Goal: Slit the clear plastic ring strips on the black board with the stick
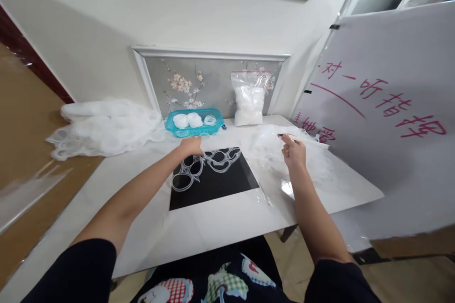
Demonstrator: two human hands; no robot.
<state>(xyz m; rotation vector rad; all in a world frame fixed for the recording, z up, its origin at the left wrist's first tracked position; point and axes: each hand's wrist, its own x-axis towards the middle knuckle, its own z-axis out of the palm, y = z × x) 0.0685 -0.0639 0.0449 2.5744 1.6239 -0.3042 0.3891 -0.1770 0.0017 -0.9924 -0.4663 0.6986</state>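
We find the clear plastic lattice of rings (196,176) on the black rectangular mat (220,189), set back from the near edge of the white bench (213,227). Our left hand (192,146) is at the lattice's far side, its finger closure hidden, so we cannot tell whether that grip has hold of anything; our right hand (294,150) has a closed pinch on a slim, pale, dark-tipped tool (313,140). We advise light left fingertips, rings flat against the dark backing, and the tool's tip clear of loose film.
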